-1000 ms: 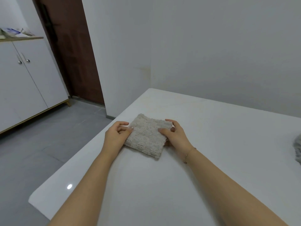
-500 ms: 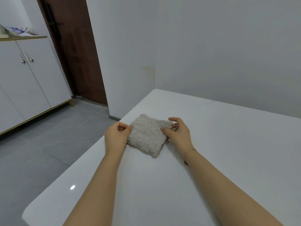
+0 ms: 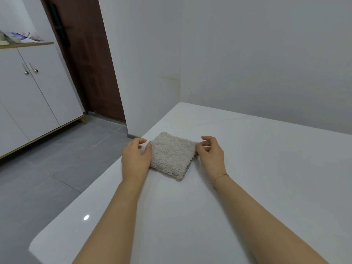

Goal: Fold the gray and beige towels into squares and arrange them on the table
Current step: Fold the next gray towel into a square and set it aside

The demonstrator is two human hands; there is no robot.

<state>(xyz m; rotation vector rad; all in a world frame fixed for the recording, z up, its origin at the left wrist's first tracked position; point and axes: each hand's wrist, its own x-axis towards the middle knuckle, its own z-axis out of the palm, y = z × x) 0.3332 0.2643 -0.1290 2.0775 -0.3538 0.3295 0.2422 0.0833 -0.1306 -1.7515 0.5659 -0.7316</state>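
Head view, left hand (image 3: 135,159), right hand (image 3: 210,153) touching beige towel (image 3: 172,155)

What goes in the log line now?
beige towel: folded square on table | left hand: touching left edge | right hand: touching right edge

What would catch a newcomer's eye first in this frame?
The folded beige towel, a fluffy square near the left edge of the white table, stands out first. The left hand and right hand flank it, thumbs touching its side edges. Behind, a dark wooden door stands beside white cabinets.
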